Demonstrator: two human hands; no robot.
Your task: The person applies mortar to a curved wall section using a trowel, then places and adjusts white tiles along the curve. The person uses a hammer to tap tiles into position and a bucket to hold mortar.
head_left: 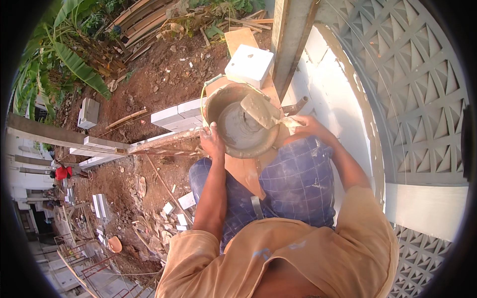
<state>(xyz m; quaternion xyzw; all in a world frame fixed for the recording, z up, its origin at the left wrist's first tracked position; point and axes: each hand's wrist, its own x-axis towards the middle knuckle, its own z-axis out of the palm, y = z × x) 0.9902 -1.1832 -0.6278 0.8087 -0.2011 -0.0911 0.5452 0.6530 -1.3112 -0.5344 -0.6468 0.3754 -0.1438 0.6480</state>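
A round bucket (213, 107) with wet grey mortar (238, 131) inside stands on a wooden board in front of my knees. My left hand (212, 141) grips its left rim, thumb over the edge. In my right hand (300, 124) is the handle of a trowel (261, 110), fingers wrapped round it. The trowel's broad blade, coated in mortar, lies over the bucket's right side, above the mortar. A thin yellowish bucket handle (203, 94) hangs at the upper left of the rim.
A white block (250, 64) sits on the board (244, 174) beyond the bucket. A concrete post (290, 44) rises beside a white wall (348, 114) and patterned grey panels (412, 84) at right. Far below left lie dirt, rubble and a person in red (63, 172).
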